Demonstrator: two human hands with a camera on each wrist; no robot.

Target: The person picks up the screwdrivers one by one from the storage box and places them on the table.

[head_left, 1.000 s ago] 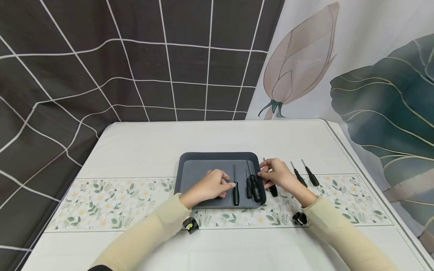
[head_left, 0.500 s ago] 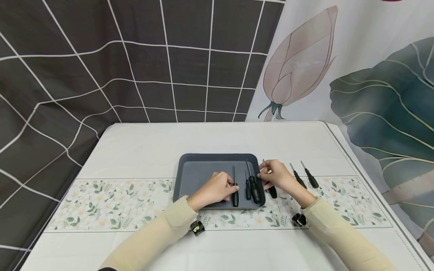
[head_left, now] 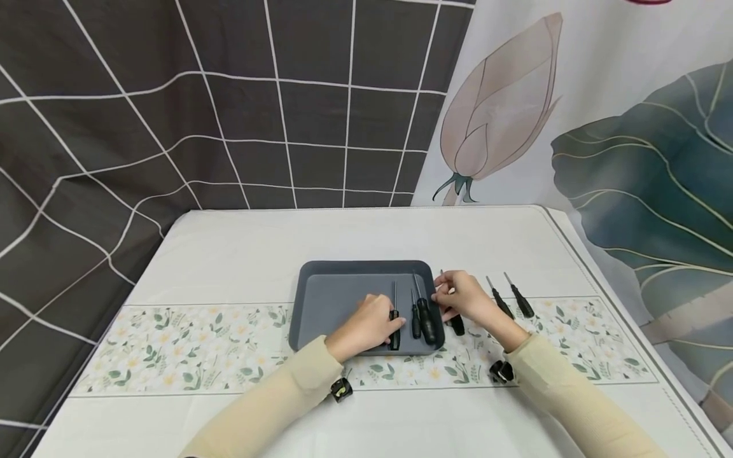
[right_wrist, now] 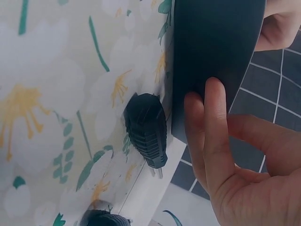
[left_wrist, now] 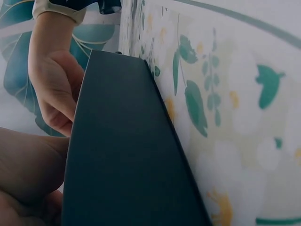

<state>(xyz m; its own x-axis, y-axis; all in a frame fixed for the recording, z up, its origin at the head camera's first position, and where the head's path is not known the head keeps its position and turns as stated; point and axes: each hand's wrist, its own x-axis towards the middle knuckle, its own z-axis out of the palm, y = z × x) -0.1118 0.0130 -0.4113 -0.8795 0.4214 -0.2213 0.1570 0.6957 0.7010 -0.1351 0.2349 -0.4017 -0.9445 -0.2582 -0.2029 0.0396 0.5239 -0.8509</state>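
Over the right half of a grey tray [head_left: 332,289], my left hand [head_left: 368,324] pinches the black handle of a slim screwdriver [head_left: 395,341], its shaft pointing away from me. Two other black screwdrivers, a small one [head_left: 415,324] and a thicker one [head_left: 426,323], lie beside it in the tray. My right hand [head_left: 462,298] is at the tray's right edge; in the right wrist view its fingers [right_wrist: 216,122] touch the outer wall, holding nothing. Below that hand lies another screwdriver [head_left: 457,325] on the cloth, its shaft mostly hidden.
Two more black screwdrivers, one nearer [head_left: 500,300] and one farther right [head_left: 520,300], lie on the white tablecloth [head_left: 246,248] with its floral band. A dark grid curtain [head_left: 315,108] hangs behind, with a flower-print curtain [head_left: 509,114] at the right.
My left hand has moved right across the tray and closed its thumb and fingers on the slim screwdriver's handle. The right hand has stayed at the tray's edge.
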